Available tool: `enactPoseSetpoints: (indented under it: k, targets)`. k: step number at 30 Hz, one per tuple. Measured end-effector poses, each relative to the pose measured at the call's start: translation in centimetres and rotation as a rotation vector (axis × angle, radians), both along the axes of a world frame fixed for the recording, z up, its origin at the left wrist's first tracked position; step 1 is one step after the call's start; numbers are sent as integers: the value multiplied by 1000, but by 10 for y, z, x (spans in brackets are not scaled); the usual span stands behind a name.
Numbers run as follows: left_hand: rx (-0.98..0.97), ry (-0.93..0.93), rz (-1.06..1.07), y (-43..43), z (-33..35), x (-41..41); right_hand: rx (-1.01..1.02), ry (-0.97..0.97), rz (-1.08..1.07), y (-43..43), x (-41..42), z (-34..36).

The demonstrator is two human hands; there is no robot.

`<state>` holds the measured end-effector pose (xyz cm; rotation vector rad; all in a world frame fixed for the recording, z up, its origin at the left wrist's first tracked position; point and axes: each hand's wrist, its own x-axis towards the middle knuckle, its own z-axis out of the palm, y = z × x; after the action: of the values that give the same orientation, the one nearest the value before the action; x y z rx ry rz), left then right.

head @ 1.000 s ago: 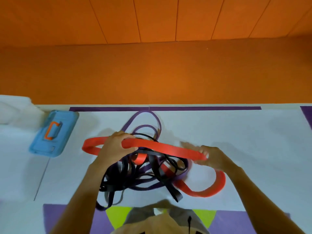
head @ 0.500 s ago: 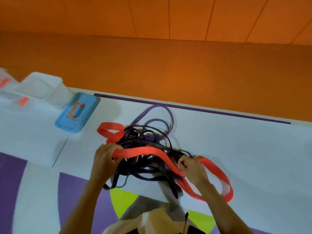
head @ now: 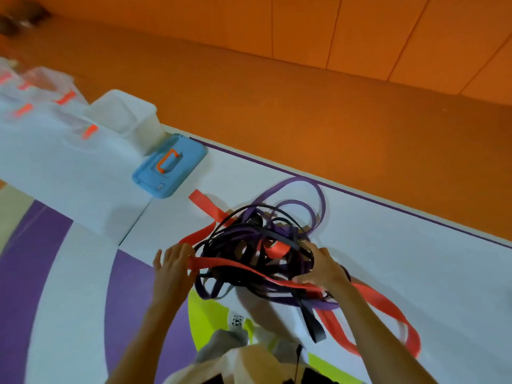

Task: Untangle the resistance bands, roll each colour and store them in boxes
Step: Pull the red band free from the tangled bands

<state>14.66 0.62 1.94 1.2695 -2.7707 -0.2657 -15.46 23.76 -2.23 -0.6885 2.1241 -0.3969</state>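
Near the front edge of the white table (head: 388, 245), about midway along it, lies a knotted tangle of flat rubber resistance bands (head: 249, 245). A wide red band (head: 382, 302) trails off to the right along that edge, and a narrow purple band (head: 299, 180) loops toward the far edge. The dark tail of a black band (head: 313, 322) hangs over the front edge. The left hand (head: 173, 266) sits at the tangle's left side with its thumb spread away and its fingers only slightly bent. A strip of the red band runs out from beneath those fingers, but motion blur makes it impossible to tell whether they clasp it or merely press on it. The right hand (head: 324, 268) is at the tangle's right side. Its fingers curl down into the black and purple strands, its thumb lies on the red strip, and it grips the bundle. Toward the far left of the table rests a light blue plastic lid with an orange handle (head: 149, 173). Just beyond it, at the far edge, stands a clear plastic storage box (head: 122, 112).
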Motion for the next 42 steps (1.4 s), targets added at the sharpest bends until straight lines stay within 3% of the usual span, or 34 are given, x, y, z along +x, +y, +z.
enactPoseSetpoints:
  k: [2,5,8,10,12,13,15,18,21,26,28,33,38,42]
  targets:
    - [33,-62,9,-7,-12,-3,77,76,35,-4,4,0]
    - [231,-262,63,-22,-23,-11,144,259,60,-21,16,3]
    - [522,-409,81,-39,-32,-12,41,413,93,-50,35,8]
    - [827,-320,63,-54,-36,-10,-52,468,138,-73,47,12]
    - [1081,-23,81,-64,-36,-6,-109,453,205,-98,60,13]
    - [1095,87,105,-66,-37,-3,-127,417,229,-111,67,13]
    - [895,182,195,-66,-40,1,-162,336,261,-137,83,13]
    - [690,334,247,-65,-50,8,-227,393,322,-172,107,13]
    - [710,410,230,-64,-48,15,-189,443,400,-200,126,11]
    - [798,358,100,-77,-56,24,198,47,494,-226,144,0]
    - [843,347,80,-82,-62,29,249,11,493,-228,150,-7]
    - [850,320,58,-77,-71,39,235,277,516,-234,154,-19]
    - [828,317,31,-73,-67,39,246,300,593,-246,142,-17]
    - [826,355,21,-65,-58,38,288,465,588,-252,139,-14]
